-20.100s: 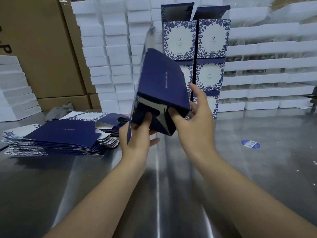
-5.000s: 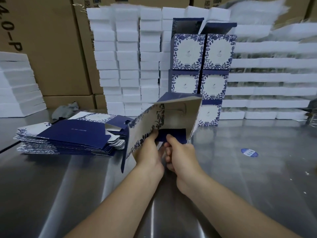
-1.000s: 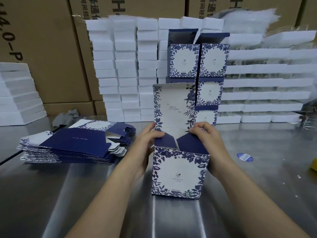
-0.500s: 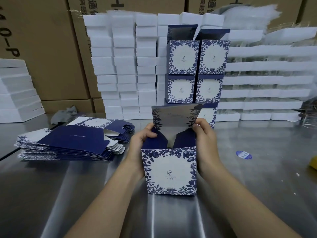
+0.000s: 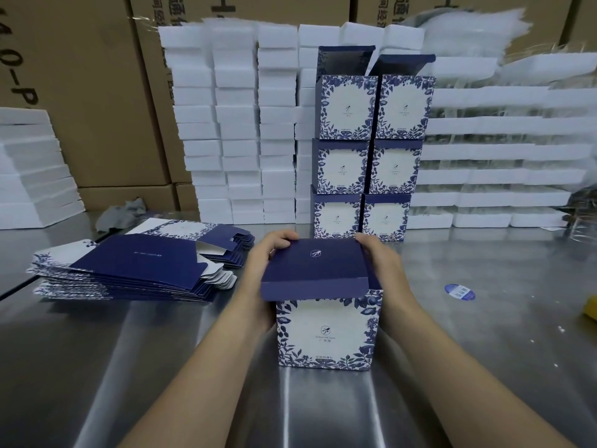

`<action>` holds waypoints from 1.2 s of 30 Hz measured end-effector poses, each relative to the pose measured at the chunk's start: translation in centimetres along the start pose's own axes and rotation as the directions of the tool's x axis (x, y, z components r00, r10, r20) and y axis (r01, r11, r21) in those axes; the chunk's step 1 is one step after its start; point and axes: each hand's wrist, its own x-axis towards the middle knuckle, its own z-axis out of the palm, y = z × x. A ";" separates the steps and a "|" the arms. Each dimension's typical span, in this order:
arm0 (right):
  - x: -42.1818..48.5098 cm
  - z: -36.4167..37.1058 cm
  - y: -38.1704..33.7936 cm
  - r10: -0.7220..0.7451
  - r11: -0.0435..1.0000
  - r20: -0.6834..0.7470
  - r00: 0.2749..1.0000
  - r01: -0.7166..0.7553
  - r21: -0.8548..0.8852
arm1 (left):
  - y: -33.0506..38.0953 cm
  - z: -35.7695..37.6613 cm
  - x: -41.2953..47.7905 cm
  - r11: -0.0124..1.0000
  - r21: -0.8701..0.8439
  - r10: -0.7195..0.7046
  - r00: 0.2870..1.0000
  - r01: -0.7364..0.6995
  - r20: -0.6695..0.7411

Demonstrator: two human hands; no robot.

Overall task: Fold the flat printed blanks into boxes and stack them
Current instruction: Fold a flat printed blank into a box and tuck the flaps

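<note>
Navy lid (image 5: 316, 266) held over a floral box (image 5: 326, 331).
It stands on the worktop (image 5: 161, 350); left hand (image 5: 266, 266) and right hand (image 5: 382, 266) curl fingers round the lid's sides, with flat blanks (image 5: 135, 266) at 9 o'clock and the finished stack (image 5: 368, 156) at 12.

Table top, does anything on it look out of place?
Two strays: a round blue sticker lies on the steel table right of the held box; a crumpled grey rag sits behind the flat blanks.
</note>
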 end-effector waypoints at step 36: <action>-1.0 -1.1 -4.3 0.332 0.943 0.199 0.922 -0.324 -0.074 | 2.1 2.2 -2.1 0.902 0.334 -0.280 0.959 0.275 -0.033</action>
